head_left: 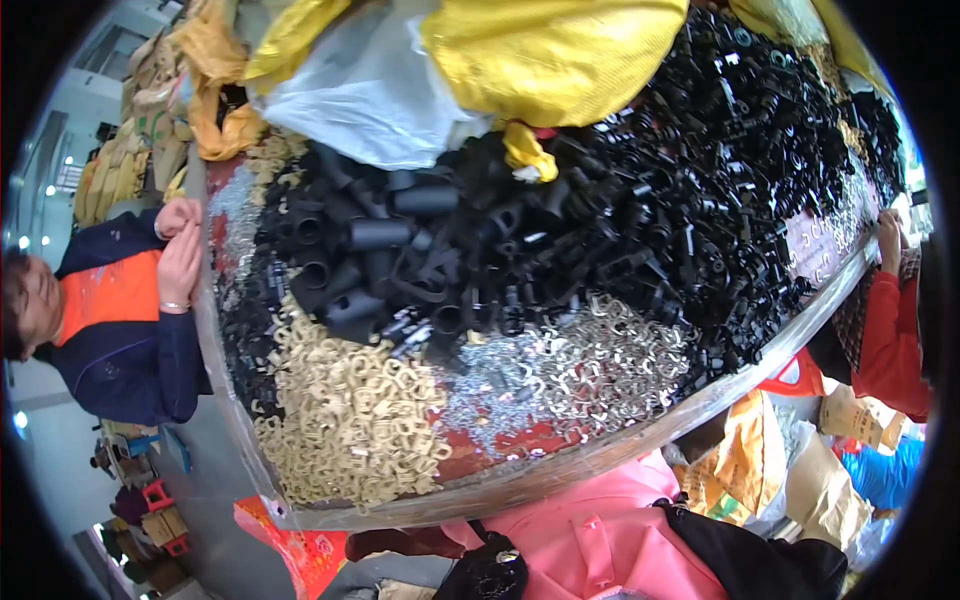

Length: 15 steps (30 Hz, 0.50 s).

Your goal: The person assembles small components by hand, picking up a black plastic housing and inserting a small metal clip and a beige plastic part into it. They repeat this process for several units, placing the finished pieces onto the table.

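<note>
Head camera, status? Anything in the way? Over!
Wearer's hands: neither visible. Beige loop-shaped parts: heaped near silver curved clips. Shiny yellow sack: partly blocking the far side.

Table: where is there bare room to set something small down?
A narrow red strip by the near rim, between cream pieces and silver pieces, though bits dot it. Crowded elsewhere: black parts fill the centre; a yellow bag covers the far side.
</note>
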### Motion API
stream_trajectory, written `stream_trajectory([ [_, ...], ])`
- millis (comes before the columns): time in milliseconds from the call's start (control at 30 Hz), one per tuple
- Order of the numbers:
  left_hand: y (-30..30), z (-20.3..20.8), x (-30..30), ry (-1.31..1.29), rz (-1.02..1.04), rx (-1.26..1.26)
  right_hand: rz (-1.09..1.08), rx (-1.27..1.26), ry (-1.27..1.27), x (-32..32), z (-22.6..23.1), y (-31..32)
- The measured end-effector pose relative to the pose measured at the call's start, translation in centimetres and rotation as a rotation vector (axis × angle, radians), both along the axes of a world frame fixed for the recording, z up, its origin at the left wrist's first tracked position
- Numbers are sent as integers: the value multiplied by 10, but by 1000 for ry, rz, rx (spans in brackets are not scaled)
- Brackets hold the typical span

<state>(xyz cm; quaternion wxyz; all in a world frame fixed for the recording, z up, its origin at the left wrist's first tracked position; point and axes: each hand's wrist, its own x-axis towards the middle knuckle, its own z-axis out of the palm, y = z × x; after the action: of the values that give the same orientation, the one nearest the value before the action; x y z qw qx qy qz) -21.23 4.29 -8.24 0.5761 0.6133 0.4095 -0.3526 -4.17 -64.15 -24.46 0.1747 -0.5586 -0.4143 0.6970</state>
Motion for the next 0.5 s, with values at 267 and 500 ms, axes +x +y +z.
stream_trajectory([
  [267, 59, -21, 6, -192, 135, 29, 241, 206, -255, 120, -40, 94],
  [500, 69, -27, -18, -310, 230, -18, 452, 302, -424, 177, -28, 125],
])
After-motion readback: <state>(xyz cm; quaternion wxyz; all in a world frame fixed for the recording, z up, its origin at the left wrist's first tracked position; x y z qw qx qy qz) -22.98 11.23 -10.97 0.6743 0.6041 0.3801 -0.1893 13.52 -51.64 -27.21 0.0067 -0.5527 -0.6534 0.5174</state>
